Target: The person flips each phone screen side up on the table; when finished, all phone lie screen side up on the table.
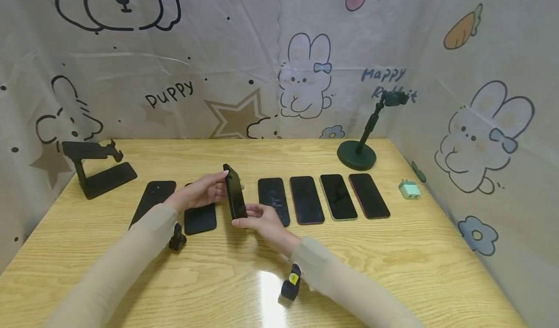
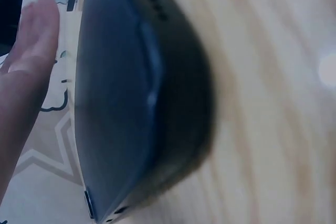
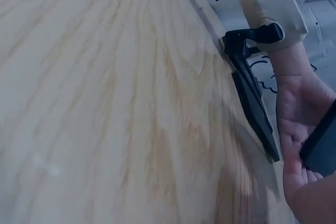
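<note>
A: From where you stand, what is in the grip?

B: One thin black rectangular phone [image 1: 236, 197], tilted on its edge above the table. The right hand [image 1: 264, 220] pinches its lower end, and the left hand [image 1: 197, 193] holds the upper end with the fingers behind. Both grips are narrow, only as wide as the phone.

A: So how far is the work?

B: I would say this phone is in the middle of its handling: it is off the table and not yet set down.

A: And the others?

B: Just left of the grip, below the left hand, lies a flat black phone [image 1: 200, 222]; farther left is a black phone with a camera bump [image 1: 154, 197], partly covered by the forearm. Right of the grip there is a row: a plain dark phone [image 1: 274, 199], two red-edged dark phones [image 1: 307, 199] and, between these two, a white-edged black phone [image 1: 338, 197]. Whether these six are finished or are waiting, I cannot tell.

A: What is farther away?

B: Well right of the grip, a mint-green plastic plug [image 1: 409, 189]. Beyond the grip, a black folding stand [image 1: 111, 176] at left and a dark green round-based stand [image 1: 356, 157] at right. Their part in the work, I cannot judge.
</note>
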### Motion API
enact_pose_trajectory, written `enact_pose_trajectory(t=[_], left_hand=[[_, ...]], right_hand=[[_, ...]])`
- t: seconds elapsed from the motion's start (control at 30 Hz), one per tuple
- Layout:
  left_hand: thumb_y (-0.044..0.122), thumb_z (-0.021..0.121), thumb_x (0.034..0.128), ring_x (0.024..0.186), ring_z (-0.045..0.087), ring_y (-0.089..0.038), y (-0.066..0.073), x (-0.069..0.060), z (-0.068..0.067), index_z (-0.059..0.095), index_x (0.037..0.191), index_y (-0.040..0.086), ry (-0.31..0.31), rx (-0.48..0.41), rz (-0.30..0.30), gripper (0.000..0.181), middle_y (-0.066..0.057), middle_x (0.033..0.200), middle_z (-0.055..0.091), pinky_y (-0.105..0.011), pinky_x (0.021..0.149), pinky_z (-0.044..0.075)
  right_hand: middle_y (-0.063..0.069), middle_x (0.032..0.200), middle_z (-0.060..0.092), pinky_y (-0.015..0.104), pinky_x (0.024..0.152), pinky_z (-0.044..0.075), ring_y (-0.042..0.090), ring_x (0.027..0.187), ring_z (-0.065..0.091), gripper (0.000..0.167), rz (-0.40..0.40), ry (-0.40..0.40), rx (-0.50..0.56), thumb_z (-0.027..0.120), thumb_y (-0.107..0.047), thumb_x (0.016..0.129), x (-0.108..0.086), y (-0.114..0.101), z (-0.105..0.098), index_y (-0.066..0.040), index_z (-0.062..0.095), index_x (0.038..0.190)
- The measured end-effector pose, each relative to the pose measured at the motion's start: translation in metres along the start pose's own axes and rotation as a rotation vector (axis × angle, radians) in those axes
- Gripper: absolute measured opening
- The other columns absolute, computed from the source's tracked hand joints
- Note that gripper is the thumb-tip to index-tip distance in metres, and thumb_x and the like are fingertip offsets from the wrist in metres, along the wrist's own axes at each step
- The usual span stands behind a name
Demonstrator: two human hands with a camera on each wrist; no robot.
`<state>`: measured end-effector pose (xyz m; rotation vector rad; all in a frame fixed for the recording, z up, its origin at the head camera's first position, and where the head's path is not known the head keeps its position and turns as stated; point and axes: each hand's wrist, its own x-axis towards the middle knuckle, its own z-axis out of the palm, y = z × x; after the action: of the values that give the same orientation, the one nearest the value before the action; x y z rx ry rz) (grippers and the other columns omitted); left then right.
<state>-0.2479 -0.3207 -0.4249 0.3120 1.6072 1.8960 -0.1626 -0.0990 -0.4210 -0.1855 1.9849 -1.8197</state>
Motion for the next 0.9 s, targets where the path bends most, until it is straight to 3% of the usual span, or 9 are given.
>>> enact_pose_trajectory(t=[0.13,0.3,0.63,0.9], left_hand=[[0.035,0.034,0.105,0.104,0.066,-0.017,0.0,0.001,0.003,0.024,0.144,-0.014,-0.004,0.018,0.022,0.063,-0.03,0.141,0.043,-0.031,0.092,0.052],[0.033,0.037,0.1036,0.102,0.068,-0.02,-0.001,0.005,0.012,0.025,0.143,-0.014,0.052,0.013,0.03,0.062,-0.036,0.146,0.03,-0.033,0.091,0.053],[0.031,0.044,0.1002,0.093,0.07,-0.016,-0.004,0.004,0.019,0.025,0.142,-0.014,0.165,0.02,0.093,0.065,-0.032,0.14,0.038,-0.033,0.086,0.055],[0.024,0.053,0.0981,0.093,0.071,-0.02,-0.002,0.006,0.02,0.028,0.142,-0.013,0.204,-0.012,0.069,0.063,-0.023,0.13,0.05,-0.033,0.084,0.056]], right_hand=[[0.015,0.127,0.059,0.037,0.098,0.048,0.024,0.116,0.058,0.061,0.001,-0.059,-0.017,0.073,-0.02,0.082,0.0,0.002,-0.005,0.002,0.049,0.134],[0.014,0.129,0.059,0.036,0.098,0.049,0.025,0.121,0.056,0.061,-0.015,-0.106,-0.052,0.073,-0.02,0.083,0.0,0.004,-0.009,0.003,0.05,0.134],[0.018,0.132,0.058,0.034,0.095,0.051,0.031,0.121,0.057,0.052,-0.088,-0.154,-0.087,0.069,-0.011,0.086,0.0,0.006,-0.016,0.005,0.052,0.133],[0.02,0.124,0.063,0.032,0.094,0.051,0.031,0.115,0.061,0.048,-0.136,-0.147,-0.156,0.072,-0.008,0.084,0.001,0.007,-0.016,0.004,0.057,0.128]])
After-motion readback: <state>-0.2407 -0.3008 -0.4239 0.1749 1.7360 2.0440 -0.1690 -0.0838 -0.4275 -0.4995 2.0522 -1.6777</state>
